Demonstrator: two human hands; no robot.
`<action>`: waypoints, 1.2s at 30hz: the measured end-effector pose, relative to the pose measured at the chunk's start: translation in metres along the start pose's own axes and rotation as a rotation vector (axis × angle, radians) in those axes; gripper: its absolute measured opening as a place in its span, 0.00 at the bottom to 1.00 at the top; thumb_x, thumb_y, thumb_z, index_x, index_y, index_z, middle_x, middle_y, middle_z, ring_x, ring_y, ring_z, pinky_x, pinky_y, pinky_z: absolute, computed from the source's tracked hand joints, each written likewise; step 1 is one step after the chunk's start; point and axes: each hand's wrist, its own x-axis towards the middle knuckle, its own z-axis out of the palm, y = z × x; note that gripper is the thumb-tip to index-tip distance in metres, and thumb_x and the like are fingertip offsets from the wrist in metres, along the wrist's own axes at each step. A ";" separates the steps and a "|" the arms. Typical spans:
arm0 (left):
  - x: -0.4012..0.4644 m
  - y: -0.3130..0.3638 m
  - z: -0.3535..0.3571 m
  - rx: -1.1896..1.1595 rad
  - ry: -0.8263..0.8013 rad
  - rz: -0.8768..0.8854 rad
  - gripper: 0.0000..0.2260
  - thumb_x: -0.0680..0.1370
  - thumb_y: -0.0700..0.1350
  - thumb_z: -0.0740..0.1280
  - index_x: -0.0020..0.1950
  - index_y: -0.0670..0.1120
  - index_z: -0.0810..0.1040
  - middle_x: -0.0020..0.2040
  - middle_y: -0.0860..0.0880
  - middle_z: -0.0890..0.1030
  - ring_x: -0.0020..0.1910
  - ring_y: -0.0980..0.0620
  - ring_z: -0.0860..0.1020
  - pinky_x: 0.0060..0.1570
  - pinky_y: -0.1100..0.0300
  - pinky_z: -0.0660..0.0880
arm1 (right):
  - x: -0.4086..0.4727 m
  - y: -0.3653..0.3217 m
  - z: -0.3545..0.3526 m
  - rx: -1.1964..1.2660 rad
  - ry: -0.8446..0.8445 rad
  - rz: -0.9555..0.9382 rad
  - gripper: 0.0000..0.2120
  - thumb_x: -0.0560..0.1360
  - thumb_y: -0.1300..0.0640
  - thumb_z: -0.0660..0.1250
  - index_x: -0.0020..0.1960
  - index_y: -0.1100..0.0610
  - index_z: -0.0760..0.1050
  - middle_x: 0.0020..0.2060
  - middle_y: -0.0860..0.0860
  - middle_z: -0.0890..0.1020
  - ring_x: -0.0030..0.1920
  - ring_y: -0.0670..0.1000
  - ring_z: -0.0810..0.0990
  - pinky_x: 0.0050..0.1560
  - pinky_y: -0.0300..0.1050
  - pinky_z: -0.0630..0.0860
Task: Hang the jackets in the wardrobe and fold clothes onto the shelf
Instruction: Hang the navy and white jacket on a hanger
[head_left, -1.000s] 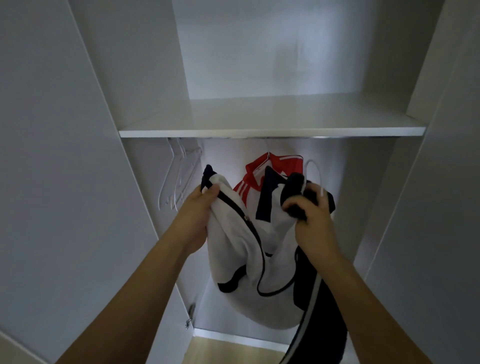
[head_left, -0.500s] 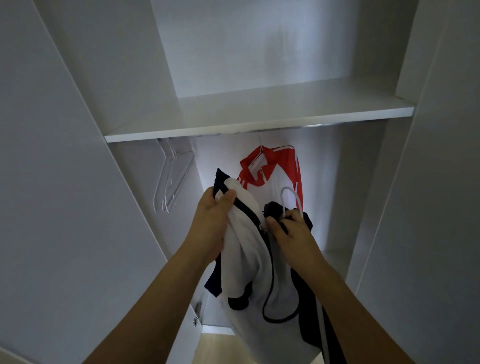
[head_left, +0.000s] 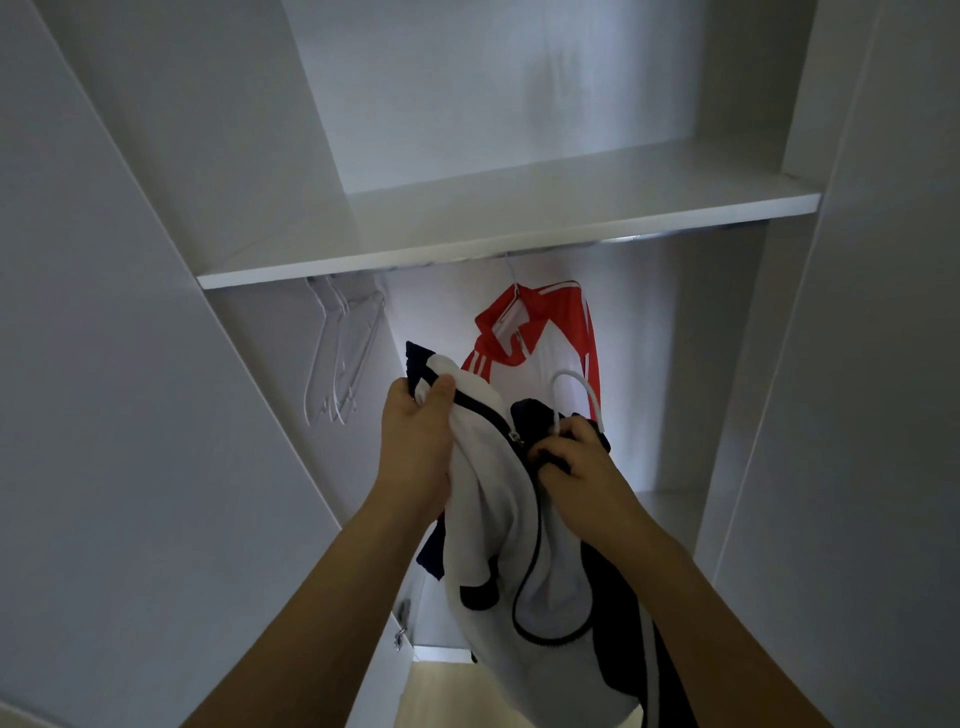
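White-and-navy jacket (head_left: 498, 530), held up before the open wardrobe (head_left: 883, 364). Left hand (head_left: 415, 441) grips its collar edge; right hand (head_left: 576, 457) clutches the navy collar together with a white hanger (head_left: 576, 387). Inside, below the shelf (head_left: 519, 218), a red-and-white jacket (head_left: 540, 332) hangs from the rail (head_left: 623, 240), with bare hangers (head_left: 337, 358) at left.

White wardrobe shelf (head_left: 571, 208), rail (head_left: 628, 239) just beneath
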 end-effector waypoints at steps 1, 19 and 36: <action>0.000 -0.001 0.001 -0.001 -0.001 -0.002 0.05 0.81 0.48 0.65 0.56 0.50 0.74 0.52 0.47 0.81 0.51 0.47 0.81 0.52 0.48 0.80 | 0.000 -0.001 0.000 0.028 -0.017 0.007 0.11 0.79 0.63 0.61 0.47 0.51 0.78 0.48 0.37 0.68 0.50 0.38 0.72 0.48 0.26 0.66; 0.002 -0.002 -0.004 -0.019 0.058 -0.028 0.02 0.81 0.47 0.65 0.53 0.52 0.74 0.49 0.50 0.81 0.46 0.51 0.81 0.39 0.60 0.78 | 0.003 -0.002 0.002 -0.075 0.016 -0.156 0.08 0.77 0.55 0.69 0.55 0.53 0.81 0.51 0.33 0.67 0.54 0.36 0.71 0.58 0.30 0.67; -0.004 0.001 -0.048 0.895 -0.597 0.132 0.13 0.78 0.53 0.67 0.60 0.68 0.72 0.60 0.58 0.61 0.53 0.60 0.70 0.51 0.72 0.65 | 0.020 -0.035 -0.010 0.081 -0.163 -0.028 0.04 0.82 0.58 0.59 0.53 0.55 0.73 0.48 0.41 0.68 0.49 0.39 0.72 0.53 0.24 0.67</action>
